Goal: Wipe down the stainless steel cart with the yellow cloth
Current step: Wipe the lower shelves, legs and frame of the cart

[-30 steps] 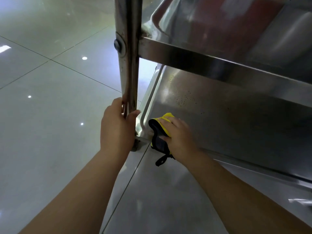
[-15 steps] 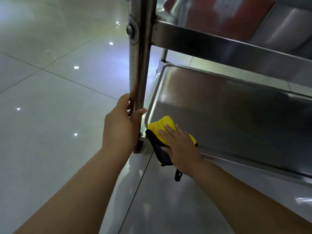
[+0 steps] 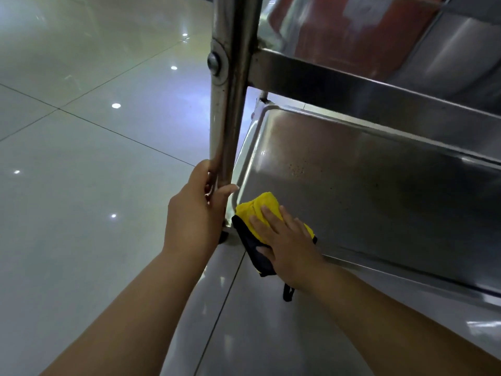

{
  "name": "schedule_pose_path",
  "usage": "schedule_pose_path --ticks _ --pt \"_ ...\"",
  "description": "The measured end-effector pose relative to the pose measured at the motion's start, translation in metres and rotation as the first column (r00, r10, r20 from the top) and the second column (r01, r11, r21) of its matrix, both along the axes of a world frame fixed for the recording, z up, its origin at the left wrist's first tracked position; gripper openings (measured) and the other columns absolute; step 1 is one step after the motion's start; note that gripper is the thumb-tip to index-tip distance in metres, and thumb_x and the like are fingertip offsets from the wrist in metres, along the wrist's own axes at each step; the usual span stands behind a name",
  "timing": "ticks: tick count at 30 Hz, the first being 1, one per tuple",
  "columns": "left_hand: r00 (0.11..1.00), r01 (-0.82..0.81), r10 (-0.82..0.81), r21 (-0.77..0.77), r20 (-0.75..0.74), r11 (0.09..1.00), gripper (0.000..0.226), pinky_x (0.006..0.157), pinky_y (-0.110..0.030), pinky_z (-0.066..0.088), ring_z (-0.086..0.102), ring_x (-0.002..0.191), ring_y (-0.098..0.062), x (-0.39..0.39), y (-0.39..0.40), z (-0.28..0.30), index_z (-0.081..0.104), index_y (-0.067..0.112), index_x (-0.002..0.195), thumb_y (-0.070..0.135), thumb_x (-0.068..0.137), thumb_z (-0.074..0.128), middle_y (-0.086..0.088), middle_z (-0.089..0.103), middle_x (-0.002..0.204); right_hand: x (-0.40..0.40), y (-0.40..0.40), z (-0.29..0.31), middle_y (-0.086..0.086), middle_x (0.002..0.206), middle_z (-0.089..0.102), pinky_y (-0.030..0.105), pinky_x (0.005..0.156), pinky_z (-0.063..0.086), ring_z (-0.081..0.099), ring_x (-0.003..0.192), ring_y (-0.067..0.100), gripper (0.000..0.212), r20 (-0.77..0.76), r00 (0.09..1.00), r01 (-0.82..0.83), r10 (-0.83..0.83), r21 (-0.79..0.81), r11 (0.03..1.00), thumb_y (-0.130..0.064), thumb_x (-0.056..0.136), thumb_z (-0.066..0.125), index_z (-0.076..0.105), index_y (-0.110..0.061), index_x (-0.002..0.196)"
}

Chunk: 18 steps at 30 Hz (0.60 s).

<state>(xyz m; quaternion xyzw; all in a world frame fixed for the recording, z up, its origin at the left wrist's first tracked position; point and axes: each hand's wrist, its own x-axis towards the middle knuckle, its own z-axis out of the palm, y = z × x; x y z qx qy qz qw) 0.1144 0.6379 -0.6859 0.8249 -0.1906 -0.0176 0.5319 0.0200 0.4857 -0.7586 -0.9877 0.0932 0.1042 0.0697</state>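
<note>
Head view, looking down at the near left corner of the cart [image 3: 366, 85]. The left hand [image 3: 193, 213] wraps its fingers and thumb round the upright post [image 3: 230, 109] just above the corner, steadying the frame. The right hand [image 3: 287, 240] lies flat, fingers straight and spread, pressing the yellow cloth [image 3: 261, 210] onto the lower shelf [image 3: 379, 202] at its near left corner. The cloth is bunched, its dark underside folded over the front lip of the shelf, a dark loop hanging below the wrist. Compared with a second ago, the cloth has come up off the front edge: then the hand held it against the outside of the lip, fingers curled over it; now the palm is spread and more yellow shows on the shelf floor. The left hand has kept its hold on the post throughout. Reading this as the start of a pass over the lower shelf, with the rim corner likely done. Small brown specks sit on the shelf a little beyond the cloth, near the left wall, and most of the surface stretches away to the right, unwiped by the look of it. Much of the job seems to remain. Glossy floor tiles [image 3: 81, 158] all around; upper shelf [image 3: 406, 44] reflects something red.
</note>
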Motion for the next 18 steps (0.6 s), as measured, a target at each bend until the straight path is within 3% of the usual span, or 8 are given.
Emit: schedule_pose_path --ticks 2,3,6,9,14,18 --pt "1.0 -0.003 0.003 -0.015 0.017 1.0 0.029 0.056 0.003 0.036 0.048 0.063 0.024 0.0 -0.001 -0.004 0.052 0.026 0.118 0.03 0.09 0.059 0.03 0.048 0.079 0.005 -0.002 -0.007 0.004 0.151 0.038 0.059 0.096 0.041 0.037 0.134 0.043 0.055 0.045 0.999 -0.022 0.02 0.027 0.999 -0.043 0.091 0.029 0.026 -0.031 0.145" --pt "1.0 0.0 0.0 -0.016 0.019 1.0 0.029 0.056 0.004 0.035 0.048 0.063 0.024 0.001 -0.002 -0.004 0.052 0.026 0.118 0.029 0.09 0.059 0.031 0.048 0.079 0.009 -0.005 -0.011 0.005 0.148 0.042 0.059 0.094 0.043 0.041 0.131 0.044 0.053 0.068 0.998 -0.019 0.015 0.048 0.999 -0.042 0.091 0.03 0.027 -0.031 0.143" --pt "1.0 -0.007 0.007 -0.001 0.022 1.0 0.026 0.056 0.004 0.035 0.051 0.064 0.019 0.004 -0.002 -0.004 0.051 0.031 0.114 0.028 0.089 0.059 0.032 0.048 0.08 0.023 0.0 -0.012 0.004 0.153 0.034 0.06 0.102 0.035 0.028 0.138 0.043 0.054 0.076 0.996 -0.056 0.048 0.107 0.993 -0.046 0.092 0.022 0.019 -0.035 0.144" --pt "1.0 -0.01 0.01 -0.011 -0.004 1.0 0.025 0.05 0.002 0.036 0.053 0.064 0.014 0.003 -0.003 -0.002 0.047 0.042 0.103 0.026 0.089 0.059 0.028 0.053 0.08 0.042 -0.001 -0.009 0.001 0.158 0.022 0.054 0.112 0.022 0.013 0.144 0.037 0.058 0.103 0.986 -0.139 0.13 0.084 0.987 -0.047 0.094 0.017 0.025 -0.03 0.149" --pt "0.999 -0.043 0.043 0.02 0.001 0.999 0.028 0.062 0.002 0.037 0.055 0.07 0.009 0.005 -0.004 -0.004 0.045 0.046 0.102 0.028 0.086 0.061 0.024 0.058 0.086 0.071 -0.023 -0.006 -0.011 0.16 0.0 0.044 0.115 0.007 -0.01 0.146 0.025 0.05 0.089 0.985 -0.158 0.146 0.141 0.977 -0.032 0.103 0.032 0.017 -0.035 0.15" --pt "0.998 -0.058 0.058 0.003 0.012 0.998 0.028 0.063 0.004 0.035 0.049 0.071 0.026 0.008 -0.008 -0.005 0.047 0.044 0.103 0.026 0.086 0.062 0.03 0.056 0.085 0.097 -0.047 -0.015 -0.009 0.16 -0.004 0.048 0.117 0.008 -0.01 0.146 0.026 0.052 0.077 0.989 -0.133 0.128 0.055 0.99 -0.039 0.102 0.026 0.011 -0.035 0.151"
